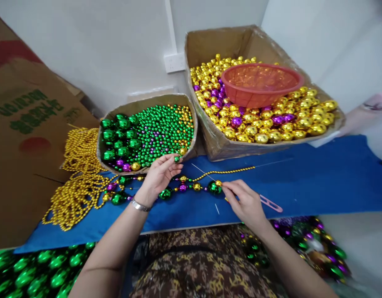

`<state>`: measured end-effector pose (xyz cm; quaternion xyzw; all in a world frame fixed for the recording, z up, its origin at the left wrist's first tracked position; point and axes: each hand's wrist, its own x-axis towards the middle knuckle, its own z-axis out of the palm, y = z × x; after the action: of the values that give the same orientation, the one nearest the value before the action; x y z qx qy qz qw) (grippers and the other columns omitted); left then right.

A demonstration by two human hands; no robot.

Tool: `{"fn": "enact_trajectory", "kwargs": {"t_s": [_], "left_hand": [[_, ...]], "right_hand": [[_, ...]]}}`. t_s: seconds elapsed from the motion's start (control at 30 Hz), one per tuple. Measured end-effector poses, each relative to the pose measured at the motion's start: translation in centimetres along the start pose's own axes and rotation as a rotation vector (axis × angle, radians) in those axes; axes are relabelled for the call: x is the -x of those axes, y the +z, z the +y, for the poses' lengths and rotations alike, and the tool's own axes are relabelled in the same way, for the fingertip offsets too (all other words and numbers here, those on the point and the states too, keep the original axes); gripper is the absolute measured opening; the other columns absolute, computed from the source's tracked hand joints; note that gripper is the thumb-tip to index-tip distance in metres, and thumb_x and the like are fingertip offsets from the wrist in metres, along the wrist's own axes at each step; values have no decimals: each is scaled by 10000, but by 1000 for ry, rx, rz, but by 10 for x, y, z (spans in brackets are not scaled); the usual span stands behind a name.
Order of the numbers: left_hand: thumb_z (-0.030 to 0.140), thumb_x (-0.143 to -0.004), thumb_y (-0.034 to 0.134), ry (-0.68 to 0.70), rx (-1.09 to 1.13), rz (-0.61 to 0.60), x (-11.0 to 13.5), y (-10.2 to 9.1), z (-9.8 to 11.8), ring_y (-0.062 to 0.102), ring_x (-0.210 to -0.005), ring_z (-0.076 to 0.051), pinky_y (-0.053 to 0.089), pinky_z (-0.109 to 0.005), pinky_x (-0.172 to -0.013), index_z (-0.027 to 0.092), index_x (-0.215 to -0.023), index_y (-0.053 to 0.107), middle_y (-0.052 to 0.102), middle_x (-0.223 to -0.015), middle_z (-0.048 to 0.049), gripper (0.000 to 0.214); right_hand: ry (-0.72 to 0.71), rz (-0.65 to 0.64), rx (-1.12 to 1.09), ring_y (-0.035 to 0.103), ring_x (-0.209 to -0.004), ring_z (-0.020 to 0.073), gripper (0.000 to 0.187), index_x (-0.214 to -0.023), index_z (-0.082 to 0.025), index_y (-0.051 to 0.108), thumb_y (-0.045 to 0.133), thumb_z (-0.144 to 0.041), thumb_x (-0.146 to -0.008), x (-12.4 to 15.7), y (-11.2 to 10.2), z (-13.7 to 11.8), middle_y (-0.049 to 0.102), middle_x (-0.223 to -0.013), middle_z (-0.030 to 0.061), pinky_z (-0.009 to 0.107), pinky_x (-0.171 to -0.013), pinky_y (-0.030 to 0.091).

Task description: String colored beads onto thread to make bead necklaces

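My left hand (159, 174) reaches to the front edge of the small box (147, 103) of green beads and pinches a small green bead (177, 159) between its fingertips. My right hand (245, 200) pinches a thin needle (203, 174) with a gold bead (218, 183) on it. A part-strung strand of green, purple and gold beads (178, 189) lies on the blue mat (318, 178) between both hands. A thin gold bead strand (231, 170) runs off to the right.
A large cardboard box (215, 145) of gold and purple beads holds a red plastic basket (260, 82). A heap of gold bead strands (79, 178) lies left. Pink scissors (271, 203) rest by my right hand. Finished bead strands (29, 269) pile below both sides.
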<state>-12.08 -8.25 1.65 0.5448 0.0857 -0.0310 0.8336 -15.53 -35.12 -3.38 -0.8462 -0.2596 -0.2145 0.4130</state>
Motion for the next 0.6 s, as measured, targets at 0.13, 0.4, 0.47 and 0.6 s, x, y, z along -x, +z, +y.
{"fn": "enact_trajectory", "kwargs": {"t_s": [0.13,0.4,0.47,0.6], "left_hand": [[282,-714,799,27,-40,24,-2,1,6,694,-703,-125,568,-205,-625,152,-925,695,718,-832,-39,269],[288,-730,783,28,-102,19,0,7,5,682,-698,-114,563,-199,-627,170,-917,703,712,-854,-37,236],[291,-738,776,34,-112,6,2,10,2,679,-700,-111,560,-195,-625,173,-920,707,712,-868,-38,227],[298,-739,776,2,-117,-11,5,14,-7,674,-702,-113,555,-193,-619,172,-927,713,712,-866,-43,235]], "right_hand": [[29,8,19,668,-791,163,147,-995,-208,661,521,-218,-950,-1,-3,2,669,-871,58,297,-732,568],[63,16,58,656,-810,165,162,-997,-202,672,520,-221,-947,-2,-12,5,673,-886,59,304,-731,552],[74,10,69,654,-801,163,163,-998,-203,674,521,-227,-947,0,-14,6,670,-878,56,305,-726,550],[69,25,98,654,-793,160,168,-998,-194,675,515,-216,-951,1,-18,10,668,-867,56,301,-729,547]]}}
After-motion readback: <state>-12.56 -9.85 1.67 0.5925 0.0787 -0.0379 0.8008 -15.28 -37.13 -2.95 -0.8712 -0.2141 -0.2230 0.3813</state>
